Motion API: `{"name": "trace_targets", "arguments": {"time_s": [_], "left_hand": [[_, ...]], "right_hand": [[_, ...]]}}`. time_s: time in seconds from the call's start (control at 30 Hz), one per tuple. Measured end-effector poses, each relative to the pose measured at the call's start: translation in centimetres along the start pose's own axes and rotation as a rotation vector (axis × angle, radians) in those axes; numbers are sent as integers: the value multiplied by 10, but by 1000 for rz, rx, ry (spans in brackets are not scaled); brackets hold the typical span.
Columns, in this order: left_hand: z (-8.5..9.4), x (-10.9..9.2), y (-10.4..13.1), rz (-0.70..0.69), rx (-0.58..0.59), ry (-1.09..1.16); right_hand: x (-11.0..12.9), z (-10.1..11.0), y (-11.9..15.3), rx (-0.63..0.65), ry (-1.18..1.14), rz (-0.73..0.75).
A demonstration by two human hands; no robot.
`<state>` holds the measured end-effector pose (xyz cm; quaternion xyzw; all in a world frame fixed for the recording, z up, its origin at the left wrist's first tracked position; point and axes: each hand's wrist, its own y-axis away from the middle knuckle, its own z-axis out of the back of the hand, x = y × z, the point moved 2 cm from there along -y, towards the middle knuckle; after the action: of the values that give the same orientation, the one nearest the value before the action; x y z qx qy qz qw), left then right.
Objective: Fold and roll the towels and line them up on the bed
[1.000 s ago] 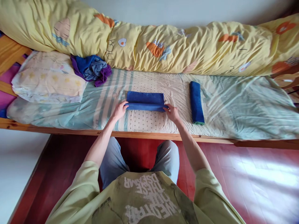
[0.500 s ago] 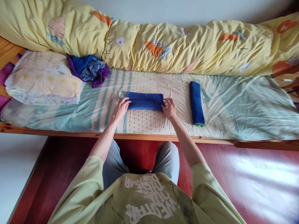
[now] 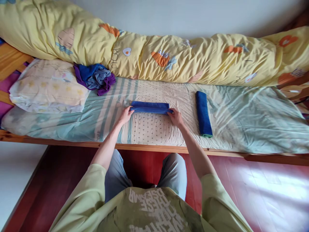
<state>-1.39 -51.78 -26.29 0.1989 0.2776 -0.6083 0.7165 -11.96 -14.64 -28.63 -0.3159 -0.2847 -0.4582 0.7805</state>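
A blue towel (image 3: 150, 108) lies in a long narrow fold across the dotted part of the bed sheet, its near edge lifted and partly turned over. My left hand (image 3: 126, 114) pinches that edge at the left end. At the right end my right hand (image 3: 175, 116) grips the same edge between thumb and fingers. Over to the right rests a second blue towel (image 3: 204, 113), folded into a slim strip with a green edge toward me. A crumpled heap of purple, blue and grey cloths (image 3: 96, 77) sits at the back left.
Along the wall runs a bunched yellow quilt (image 3: 145, 58) with carrot prints. A pale pillow (image 3: 50, 88) lies at the left end of the bed. The bed's wooden edge (image 3: 154, 148) is in front of my knees, above a red floor (image 3: 231, 183).
Both hands have raised the towel's near edge and are turning it away from me, so the towel looks narrower. The whole view has shifted slightly, with the bed lower in the picture.
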Motion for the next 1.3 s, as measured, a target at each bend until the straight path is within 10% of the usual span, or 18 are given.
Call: {"name": "trace_targets", "arguments": {"time_s": [0.27,0.5,0.7,0.87,1.03,1.3], "left_hand": [[2,-22,-54,342,-18,-237],[-16,-24,-51,336,-104,-343],[-23,-42,-37,-20,-278,-395],[-56,-76,-36,-460,-7,-397],[-82,-77,-33,-375,84,-438],[-54,-49,-37,-193,-15,-423]], "right_hand": [[3,-19,-70,-99,157,-433],[7,-34,-73,-52,391,-529],[29,-31,-63,-173,480,-329],[78,-63,-54,-29,432,194],[86,-97,-40,125,400,249],[47,-68,-36,107,455,167]]}}
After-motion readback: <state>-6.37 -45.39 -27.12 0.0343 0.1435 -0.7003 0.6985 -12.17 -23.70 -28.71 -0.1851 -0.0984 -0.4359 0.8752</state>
